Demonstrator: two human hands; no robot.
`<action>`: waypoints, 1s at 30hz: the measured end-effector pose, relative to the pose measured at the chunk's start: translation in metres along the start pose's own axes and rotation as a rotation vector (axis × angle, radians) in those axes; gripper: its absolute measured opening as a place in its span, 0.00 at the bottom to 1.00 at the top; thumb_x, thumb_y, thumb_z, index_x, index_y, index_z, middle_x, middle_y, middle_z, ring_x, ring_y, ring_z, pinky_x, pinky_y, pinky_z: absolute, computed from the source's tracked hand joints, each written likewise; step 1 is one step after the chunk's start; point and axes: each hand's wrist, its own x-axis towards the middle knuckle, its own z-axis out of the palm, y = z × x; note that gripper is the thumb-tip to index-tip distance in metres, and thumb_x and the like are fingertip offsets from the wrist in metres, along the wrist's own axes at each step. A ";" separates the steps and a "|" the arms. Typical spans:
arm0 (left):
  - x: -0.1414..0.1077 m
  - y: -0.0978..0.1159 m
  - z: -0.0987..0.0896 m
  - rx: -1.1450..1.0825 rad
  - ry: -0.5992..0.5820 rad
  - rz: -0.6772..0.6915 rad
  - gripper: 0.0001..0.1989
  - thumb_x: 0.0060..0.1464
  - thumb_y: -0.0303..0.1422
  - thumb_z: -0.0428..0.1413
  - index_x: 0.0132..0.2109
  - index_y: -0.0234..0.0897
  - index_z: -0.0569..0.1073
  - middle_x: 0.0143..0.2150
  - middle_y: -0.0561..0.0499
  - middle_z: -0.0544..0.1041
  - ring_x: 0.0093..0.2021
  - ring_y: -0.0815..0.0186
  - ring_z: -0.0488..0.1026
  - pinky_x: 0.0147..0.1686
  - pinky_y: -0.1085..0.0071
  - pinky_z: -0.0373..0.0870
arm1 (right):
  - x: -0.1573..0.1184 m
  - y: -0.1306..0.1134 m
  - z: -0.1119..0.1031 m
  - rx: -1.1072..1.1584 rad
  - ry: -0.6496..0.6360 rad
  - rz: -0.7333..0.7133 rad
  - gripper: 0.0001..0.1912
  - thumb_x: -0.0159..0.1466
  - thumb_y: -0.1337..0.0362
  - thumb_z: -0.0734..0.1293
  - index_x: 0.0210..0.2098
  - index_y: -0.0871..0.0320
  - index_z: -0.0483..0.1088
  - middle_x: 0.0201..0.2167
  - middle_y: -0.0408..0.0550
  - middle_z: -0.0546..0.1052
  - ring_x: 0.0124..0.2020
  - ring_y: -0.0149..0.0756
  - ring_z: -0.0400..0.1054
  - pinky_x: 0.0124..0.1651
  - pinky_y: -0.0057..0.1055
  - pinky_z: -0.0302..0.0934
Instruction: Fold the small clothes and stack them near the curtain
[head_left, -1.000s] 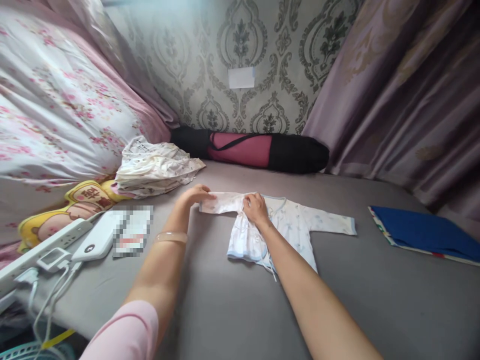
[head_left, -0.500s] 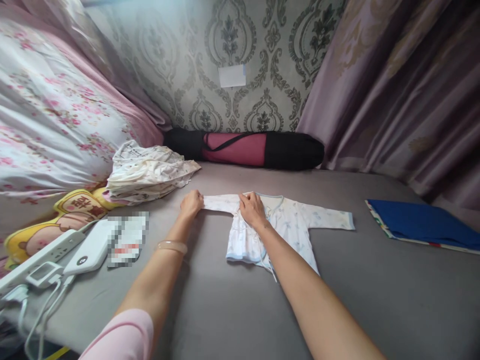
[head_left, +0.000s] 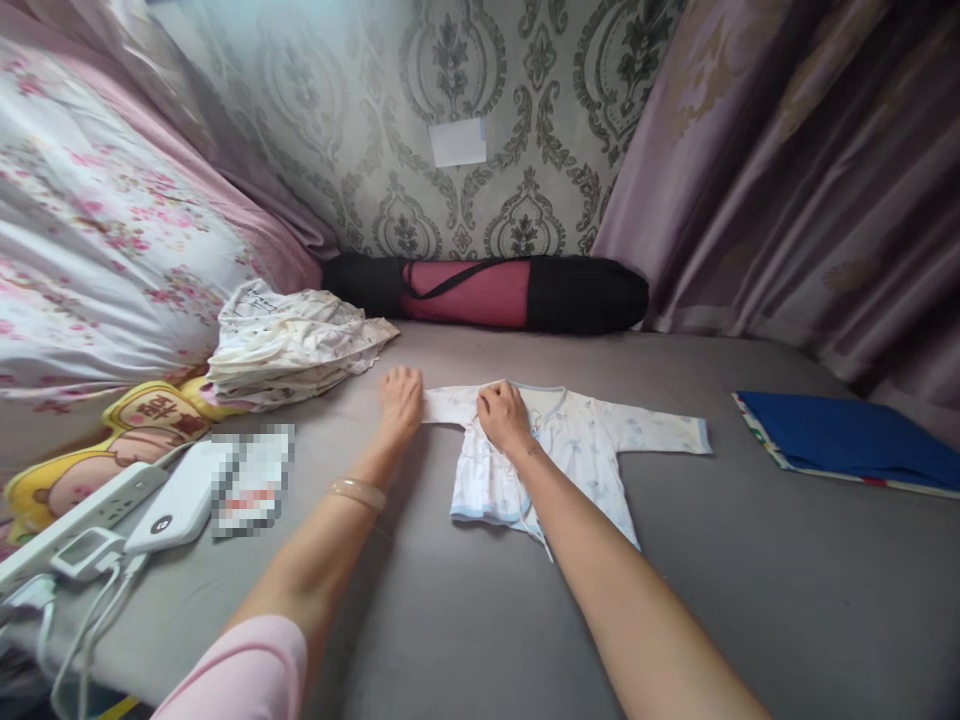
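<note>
A small white baby shirt (head_left: 574, 460) with pale blue trim, a faint blue print and tie strings lies spread on the grey bed surface. My left hand (head_left: 403, 400), a little blurred, is curled over the end of its left-lying sleeve and hides the cuff. On the shoulder where that sleeve joins the body, my right hand (head_left: 504, 412) is closed, fingers pinched together on the cloth. The other sleeve stretches out flat to the right, its blue cuff showing. My right forearm covers part of the shirt's lower front.
Crumpled printed cloths (head_left: 292, 345) lie at the back left, near a yellow cartoon cushion (head_left: 97, 450). A power strip (head_left: 112, 505), a white power bank (head_left: 180, 497) and cables are at the left. A black-and-pink long bag (head_left: 469, 293) lies along the wall; a folded blue cloth (head_left: 847, 435) is at right.
My left hand has moved a little to the right along the sleeve and turned, covering more of it. My right hand stays on the shoulder. The view has shifted slightly.
</note>
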 end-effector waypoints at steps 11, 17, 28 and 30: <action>-0.029 0.047 0.036 -0.276 -0.159 0.323 0.26 0.67 0.39 0.38 0.65 0.29 0.58 0.68 0.35 0.57 0.69 0.54 0.52 0.64 0.53 0.52 | -0.001 0.000 -0.001 -0.005 -0.011 -0.005 0.12 0.68 0.64 0.59 0.40 0.55 0.75 0.41 0.52 0.70 0.44 0.41 0.60 0.48 0.33 0.55; -0.034 -0.003 0.029 -0.197 -0.246 0.174 0.29 0.67 0.41 0.33 0.67 0.28 0.55 0.70 0.37 0.53 0.70 0.54 0.48 0.66 0.56 0.46 | 0.000 0.002 0.003 -0.004 0.008 -0.011 0.13 0.68 0.63 0.59 0.41 0.55 0.75 0.42 0.52 0.70 0.43 0.40 0.60 0.48 0.33 0.55; -0.031 -0.059 0.029 -0.185 -0.290 -0.023 0.29 0.65 0.37 0.33 0.68 0.28 0.53 0.71 0.40 0.52 0.70 0.55 0.47 0.67 0.55 0.44 | 0.001 0.002 0.007 -0.003 0.000 0.013 0.14 0.68 0.62 0.58 0.42 0.54 0.75 0.42 0.52 0.70 0.44 0.41 0.60 0.49 0.34 0.55; -0.031 -0.063 0.035 -0.200 -0.260 -0.024 0.29 0.65 0.38 0.33 0.68 0.30 0.56 0.70 0.40 0.54 0.70 0.56 0.49 0.66 0.54 0.45 | 0.001 0.000 0.006 0.002 -0.030 0.025 0.14 0.68 0.62 0.58 0.43 0.54 0.75 0.43 0.52 0.70 0.45 0.41 0.61 0.50 0.34 0.55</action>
